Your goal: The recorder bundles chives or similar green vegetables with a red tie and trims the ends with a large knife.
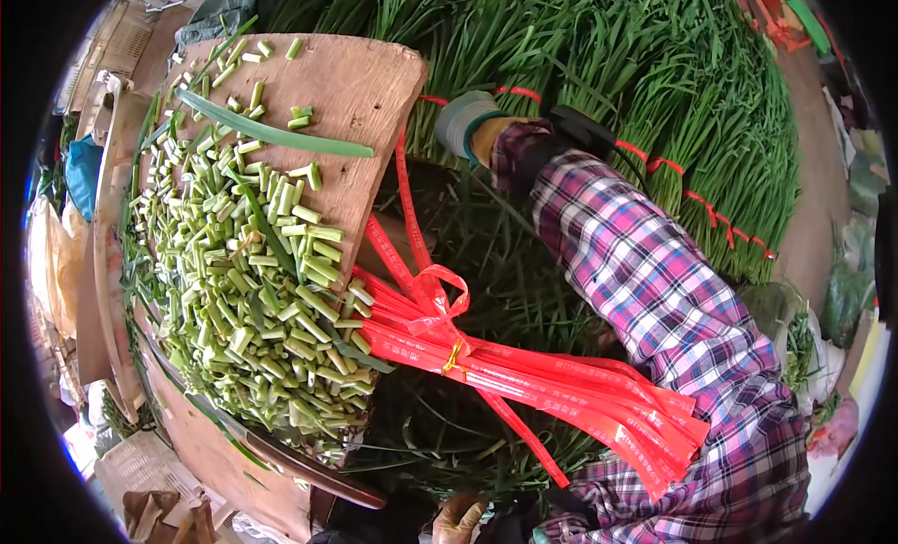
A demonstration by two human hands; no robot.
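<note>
My right hand (468,126), in a grey-green glove below a plaid sleeve, reaches up to tied bundles of long green leafy stalks (596,60). It touches the stalk ends near a red tie; its fingers are hidden. At the bottom edge, a partly cut-off hand in a yellowish glove (459,521) seems to be my left; its hold cannot be made out. Between the hands, a bunch of red printed plastic ties (533,379), bound with a gold twist tie (453,358), hangs at a wooden board (351,88). Many short cut green stem pieces (259,319) lie heaped on the board.
Dark loose leaves (491,284) lie below the board's right edge. Left of it are a blue bag (83,175), a pale plastic bag (52,263) and a light crate (144,467). Plastic bags with greens (800,347) stand at the right, beyond the plaid sleeve.
</note>
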